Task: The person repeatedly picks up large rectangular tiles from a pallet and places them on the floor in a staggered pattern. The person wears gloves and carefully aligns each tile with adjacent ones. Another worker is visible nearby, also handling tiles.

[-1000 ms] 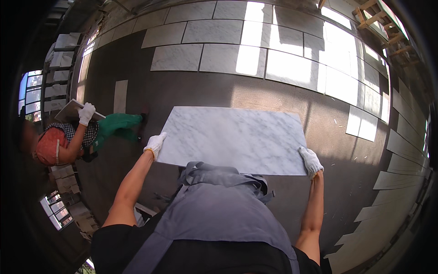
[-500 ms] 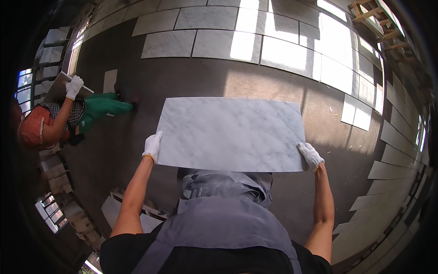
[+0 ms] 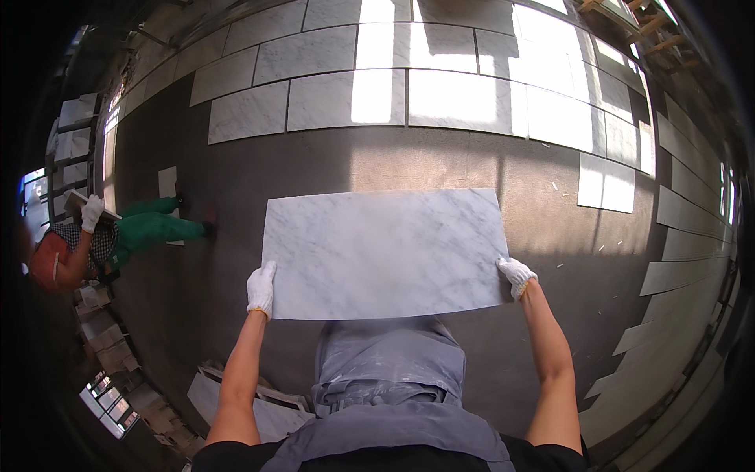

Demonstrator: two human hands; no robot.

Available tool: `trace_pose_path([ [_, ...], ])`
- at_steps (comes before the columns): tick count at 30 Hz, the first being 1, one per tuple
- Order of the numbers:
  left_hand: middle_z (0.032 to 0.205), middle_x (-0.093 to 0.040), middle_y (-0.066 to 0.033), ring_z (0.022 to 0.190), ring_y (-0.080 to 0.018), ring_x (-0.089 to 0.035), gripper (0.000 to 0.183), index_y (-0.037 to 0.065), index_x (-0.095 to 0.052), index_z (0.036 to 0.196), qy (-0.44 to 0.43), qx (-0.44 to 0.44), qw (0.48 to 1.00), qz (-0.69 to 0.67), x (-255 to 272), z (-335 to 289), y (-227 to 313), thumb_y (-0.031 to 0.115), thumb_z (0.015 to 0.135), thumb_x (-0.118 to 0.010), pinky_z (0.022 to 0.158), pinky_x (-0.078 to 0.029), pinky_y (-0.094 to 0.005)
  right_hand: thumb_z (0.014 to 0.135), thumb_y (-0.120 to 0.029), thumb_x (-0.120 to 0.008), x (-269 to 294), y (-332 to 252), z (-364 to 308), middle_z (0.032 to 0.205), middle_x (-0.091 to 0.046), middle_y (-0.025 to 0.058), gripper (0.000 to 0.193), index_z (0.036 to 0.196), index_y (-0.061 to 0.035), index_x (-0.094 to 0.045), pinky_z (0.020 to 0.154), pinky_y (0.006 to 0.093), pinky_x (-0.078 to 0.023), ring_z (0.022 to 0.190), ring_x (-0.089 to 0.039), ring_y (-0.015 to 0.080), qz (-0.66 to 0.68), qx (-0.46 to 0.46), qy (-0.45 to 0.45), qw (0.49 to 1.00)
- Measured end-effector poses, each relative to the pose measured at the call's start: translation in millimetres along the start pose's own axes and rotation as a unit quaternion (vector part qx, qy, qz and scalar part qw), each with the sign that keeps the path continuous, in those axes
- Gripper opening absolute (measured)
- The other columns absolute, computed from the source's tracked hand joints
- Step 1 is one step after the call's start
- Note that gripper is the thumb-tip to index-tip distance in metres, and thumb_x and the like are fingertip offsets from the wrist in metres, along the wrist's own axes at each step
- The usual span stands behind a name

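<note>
Between my hands I carry a large rectangular marble-patterned tile (image 3: pixel 385 256), white with grey veins, in front of my body. My left hand (image 3: pixel 261 289), in a white knit glove, grips its left edge near the lower corner. At the opposite edge my right hand (image 3: pixel 517 277), gloved the same way, is closed on the tile with the thumb on top. The fingers beneath the tile are hidden. Ahead lie rows of similar floor tiles (image 3: pixel 244 114), separated by thin dark gaps.
A co-worker (image 3: pixel 86 244) in green trousers and an orange cap stands at the left with a tile. One tile (image 3: pixel 605 182) lies apart at the right. Stacked tiles (image 3: pixel 255 409) sit behind my left arm; more tiles (image 3: pixel 684 228) line the right side. Small light slivers dot the dark floor.
The laid rows appear lower and nearer in view, and the scene has shifted left. I still hold the tile by both edges. The co-worker's tile is tilted differently.
</note>
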State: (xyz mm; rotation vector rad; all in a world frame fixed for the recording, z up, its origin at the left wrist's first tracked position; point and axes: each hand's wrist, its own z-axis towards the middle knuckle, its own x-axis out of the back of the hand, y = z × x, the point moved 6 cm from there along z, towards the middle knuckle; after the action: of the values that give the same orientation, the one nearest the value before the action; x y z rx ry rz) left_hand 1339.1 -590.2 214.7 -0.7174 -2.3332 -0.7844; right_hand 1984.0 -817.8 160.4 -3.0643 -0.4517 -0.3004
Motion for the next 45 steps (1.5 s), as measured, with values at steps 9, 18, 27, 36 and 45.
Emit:
trace_pose_path([
  [9, 0.126, -0.065, -0.0157, 0.117, -0.0245, -0.059, 0.069, -0.005, -0.059, 0.131, -0.094, -0.034, 0.995, 0.016, -167.9, 154.5, 56.5, 0.055, 0.095, -0.061, 0.102, -0.043, -0.0368, 0.083, -0.051, -0.077, 35.6, -16.2, 177.3, 0.146, -0.052, 0.0189, 0.092, 0.146, 0.0068, -0.044, 0.110, 0.0386, -0.038, 0.132, -0.050, 0.0282, 0.322, 0.034, 0.207, 0.923],
  [18, 0.127, -0.064, -0.0098, 0.115, -0.0201, -0.057, 0.056, -0.002, -0.056, 0.136, -0.175, -0.046, 0.981, -0.072, -361.0, 364.1, 30.8, 0.041, 0.100, -0.060, 0.102, -0.042, -0.0352, 0.094, -0.031, -0.070, 46.4, -58.4, 394.0, 0.125, -0.065, 0.0081, 0.045, 0.127, -0.0009, -0.063, 0.097, 0.0348, -0.046, 0.109, -0.061, 0.0183, 0.409, 0.158, 0.214, 0.873],
  [27, 0.121, -0.065, -0.0079, 0.107, -0.0176, -0.059, 0.047, -0.003, -0.059, 0.132, -0.128, -0.073, 0.975, -0.165, -452.3, 456.2, 20.9, 0.033, 0.102, -0.060, 0.098, -0.045, -0.0340, 0.085, -0.041, -0.080, 66.2, -64.6, 517.2, 0.120, -0.066, 0.0112, 0.063, 0.126, 0.0033, -0.062, 0.098, 0.0347, -0.044, 0.109, -0.059, 0.0209, 0.447, 0.139, 0.256, 0.846],
  [36, 0.123, -0.066, -0.0100, 0.111, -0.0201, -0.061, 0.051, -0.002, -0.060, 0.132, -0.073, -0.087, 0.988, -0.107, -444.0, 444.9, 20.9, 0.039, 0.100, -0.062, 0.098, -0.046, -0.0347, 0.085, -0.041, -0.081, 80.3, -92.1, 503.6, 0.096, -0.066, 0.0033, 0.053, 0.112, 0.0020, -0.068, 0.077, 0.0288, -0.046, 0.084, -0.055, 0.0115, 0.393, 0.180, 0.291, 0.854],
  [45, 0.121, -0.070, -0.0170, 0.111, -0.0324, -0.066, 0.059, 0.001, -0.068, 0.122, -0.014, -0.040, 0.998, 0.044, -446.7, 418.7, 32.7, 0.053, 0.094, -0.064, 0.094, -0.049, -0.0393, 0.087, -0.049, -0.073, 90.2, -80.3, 496.0, 0.116, -0.071, 0.0141, 0.063, 0.124, 0.0015, -0.066, 0.095, 0.0339, -0.047, 0.105, -0.065, 0.0215, 0.179, 0.181, 0.431, 0.866],
])
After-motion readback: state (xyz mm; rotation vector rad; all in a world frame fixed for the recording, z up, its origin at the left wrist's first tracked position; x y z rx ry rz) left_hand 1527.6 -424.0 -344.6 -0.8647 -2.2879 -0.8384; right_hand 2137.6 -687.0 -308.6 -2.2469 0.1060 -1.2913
